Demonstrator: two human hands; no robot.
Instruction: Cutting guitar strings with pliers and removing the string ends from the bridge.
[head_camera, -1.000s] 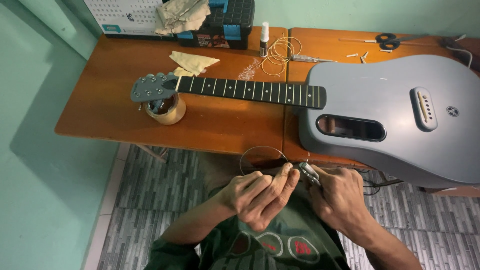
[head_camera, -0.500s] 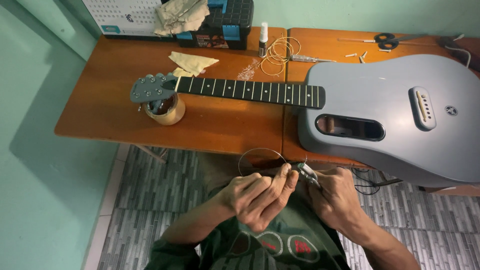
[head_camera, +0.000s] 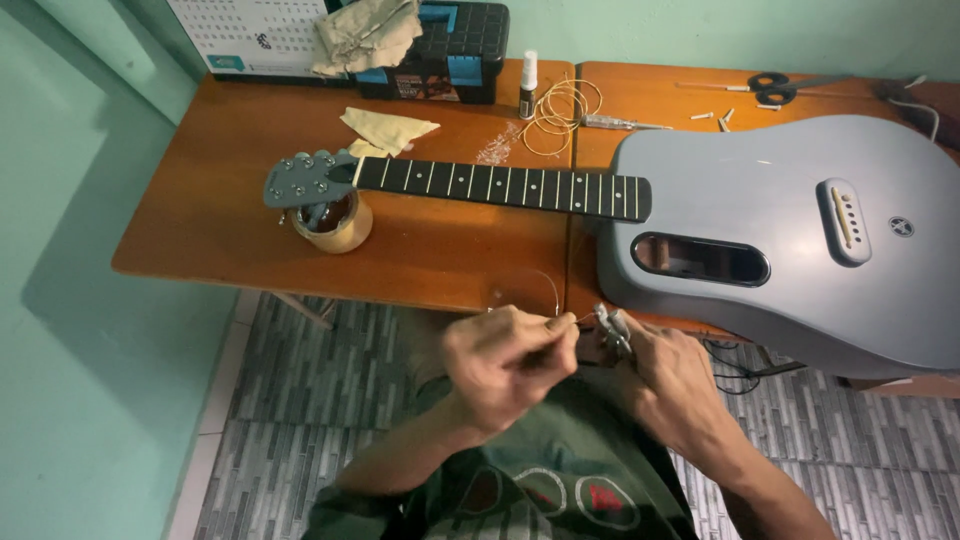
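Both hands hold where they were just below the guitar (head_camera: 800, 230): left hand (head_camera: 505, 365) pinching the string (head_camera: 545, 282), right hand (head_camera: 665, 375) clenched on a small tool (head_camera: 610, 325)

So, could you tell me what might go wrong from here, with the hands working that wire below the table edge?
The thin wire loops up springy between the left hand and the right hand; a slip could whip its end toward the face. The small metal tool in the right hand sits close to the left fingertips and might nick them. The grey guitar overhangs the table near them; a bump could shift it.
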